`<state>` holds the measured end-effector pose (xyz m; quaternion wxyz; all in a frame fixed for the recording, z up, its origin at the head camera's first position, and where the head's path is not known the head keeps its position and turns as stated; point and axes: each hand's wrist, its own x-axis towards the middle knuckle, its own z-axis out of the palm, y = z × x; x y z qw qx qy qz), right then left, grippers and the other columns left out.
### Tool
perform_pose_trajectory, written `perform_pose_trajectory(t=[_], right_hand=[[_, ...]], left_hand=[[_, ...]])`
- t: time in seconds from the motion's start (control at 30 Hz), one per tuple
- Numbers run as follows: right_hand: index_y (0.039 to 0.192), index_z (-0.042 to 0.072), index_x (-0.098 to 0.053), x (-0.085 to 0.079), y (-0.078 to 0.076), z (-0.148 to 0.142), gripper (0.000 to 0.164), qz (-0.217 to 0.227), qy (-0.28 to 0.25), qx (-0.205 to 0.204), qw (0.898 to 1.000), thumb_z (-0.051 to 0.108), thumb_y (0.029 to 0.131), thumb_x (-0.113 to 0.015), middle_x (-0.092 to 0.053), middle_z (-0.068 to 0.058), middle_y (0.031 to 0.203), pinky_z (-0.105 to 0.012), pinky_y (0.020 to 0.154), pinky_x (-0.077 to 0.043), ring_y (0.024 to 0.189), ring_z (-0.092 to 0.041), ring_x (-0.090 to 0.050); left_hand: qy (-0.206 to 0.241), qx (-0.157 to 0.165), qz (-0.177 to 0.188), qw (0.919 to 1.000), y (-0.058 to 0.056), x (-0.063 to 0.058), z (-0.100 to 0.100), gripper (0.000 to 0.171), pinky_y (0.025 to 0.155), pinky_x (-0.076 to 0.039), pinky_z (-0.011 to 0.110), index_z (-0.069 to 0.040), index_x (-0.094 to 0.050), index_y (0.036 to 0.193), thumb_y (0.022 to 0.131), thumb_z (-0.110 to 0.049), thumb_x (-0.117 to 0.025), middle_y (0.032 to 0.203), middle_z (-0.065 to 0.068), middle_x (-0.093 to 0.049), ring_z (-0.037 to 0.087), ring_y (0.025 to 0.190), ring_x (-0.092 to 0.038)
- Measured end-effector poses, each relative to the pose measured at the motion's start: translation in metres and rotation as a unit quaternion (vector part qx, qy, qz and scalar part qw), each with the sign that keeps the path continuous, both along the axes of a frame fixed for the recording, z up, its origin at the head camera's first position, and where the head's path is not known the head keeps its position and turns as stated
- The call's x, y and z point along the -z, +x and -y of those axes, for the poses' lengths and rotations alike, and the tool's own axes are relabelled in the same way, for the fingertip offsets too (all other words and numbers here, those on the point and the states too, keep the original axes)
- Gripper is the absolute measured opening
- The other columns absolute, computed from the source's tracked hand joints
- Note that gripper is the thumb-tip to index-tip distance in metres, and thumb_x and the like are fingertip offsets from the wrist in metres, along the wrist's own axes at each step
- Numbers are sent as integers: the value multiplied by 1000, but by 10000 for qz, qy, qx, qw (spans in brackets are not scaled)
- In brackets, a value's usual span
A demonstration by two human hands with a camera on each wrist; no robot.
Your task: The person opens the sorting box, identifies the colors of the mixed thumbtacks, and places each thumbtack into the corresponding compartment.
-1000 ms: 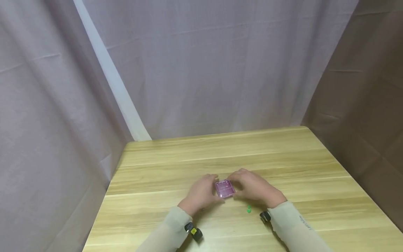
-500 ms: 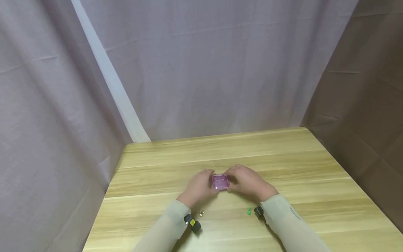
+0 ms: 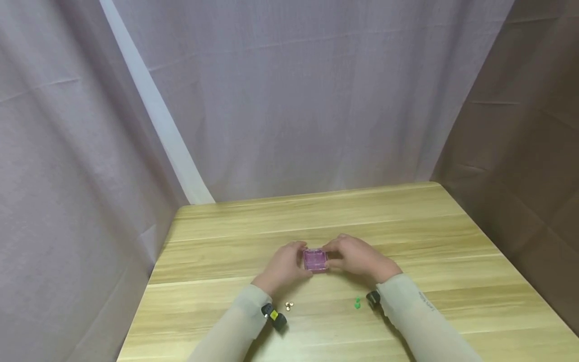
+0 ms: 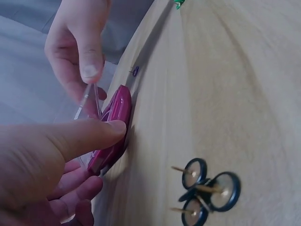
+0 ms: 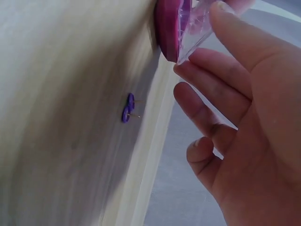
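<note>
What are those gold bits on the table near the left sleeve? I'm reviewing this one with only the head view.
Observer: The left wrist view shows gold thumbtacks, pins pointing up off the table.
Operator: Is the box's clear lid flat against its pink base?
Observer: No, the right wrist view shows the lid tilted away from it, with a gap between them.
Operator: Anything else I'm missing around the right hand?
Observer: Yes, two purple thumbtacks lie on the table, seen from the right wrist.
</note>
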<state>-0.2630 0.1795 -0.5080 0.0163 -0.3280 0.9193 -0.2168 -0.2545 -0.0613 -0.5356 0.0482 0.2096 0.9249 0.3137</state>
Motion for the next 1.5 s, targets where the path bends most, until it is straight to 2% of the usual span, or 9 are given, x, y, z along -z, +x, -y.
perform_pose_trajectory(t=[0.2, 0.4, 0.63, 0.77, 0.97, 1.1, 1.23, 1.33, 1.5], right_hand=[[120, 17, -71, 1, -8, -2, 35, 310, -45, 91, 9995, 38, 91, -67, -74, -1, 114, -48, 95, -52, 102, -16, -61], [117, 20, -73, 2, -14, -3, 30, 582, -305, 243, 9975, 37, 97, -59, -74, 2, 114, -45, 95, -54, 101, -10, -62], [109, 16, -74, 1, -20, 2, 32, 749, -465, 430, 9952, 37, 102, -50, -76, 1, 99, -43, 90, -56, 89, -11, -66], [99, 14, -72, 1, -23, 5, 34, 774, -579, 521, 9940, 33, 104, -45, -74, -2, 86, -46, 86, -56, 82, -15, -65], [91, 14, -70, 4, -27, 8, 36, 699, -606, 718, 9931, 33, 105, -43, -72, -3, 84, -47, 87, -56, 81, -11, -61], [88, 14, -68, 2, -31, 10, 40, 767, -670, 674, 9925, 38, 105, -41, -70, -5, 81, -49, 87, -55, 80, -16, -62], [87, 14, -67, -1, -35, 12, 46, 788, -744, 622, 9922, 44, 105, -37, -69, -6, 80, -49, 88, -55, 81, -20, -63], [87, 14, -68, 0, -33, 11, 43, 762, -741, 673, 9921, 41, 105, -39, -69, -7, 79, -48, 86, -55, 79, -17, -62], [99, 17, -71, 6, -27, 3, 43, 623, -611, 771, 9932, 43, 105, -38, -74, -2, 93, -51, 93, -53, 91, -15, -64]], left_hand=[[204, 5, 102, 9997, -7, 5, 4, 91, 101, -49, 45, -9, -48, 142, 63, -32, -89, 130, 8, -64, 21, 111, -57], [338, -28, 223, 9992, -9, 7, 5, 92, 99, -51, 44, -10, -49, 142, 62, -32, -90, 128, 7, -64, 18, 107, -58], [408, -131, 336, 9985, -10, 9, 5, 90, 97, -52, 42, -12, -52, 139, 61, -31, -91, 125, 5, -65, 16, 104, -58], [388, -162, 327, 9986, -11, 12, 4, 88, 96, -53, 42, -12, -53, 137, 61, -33, -91, 122, 4, -66, 15, 102, -58], [325, -130, 256, 9991, -13, 13, 4, 88, 97, -52, 41, -12, -54, 137, 61, -36, -90, 124, 4, -66, 14, 103, -58], [305, -140, 199, 9992, -15, 9, 6, 89, 98, -52, 42, -11, -53, 139, 62, -34, -90, 126, 5, -65, 15, 105, -58], [247, -164, 83, 9995, -17, 7, 7, 89, 100, -51, 44, -11, -51, 140, 63, -32, -89, 128, 6, -64, 18, 109, -57], [186, -142, 85, 9997, -16, 9, 5, 90, 101, -50, 45, -11, -49, 141, 63, -31, -88, 130, 7, -62, 20, 111, -56], [-49, -27, 60, 10000, -12, 15, -1, 92, 105, -47, 43, -11, -47, 143, 63, -33, -88, 134, 6, -60, 20, 117, -54]])
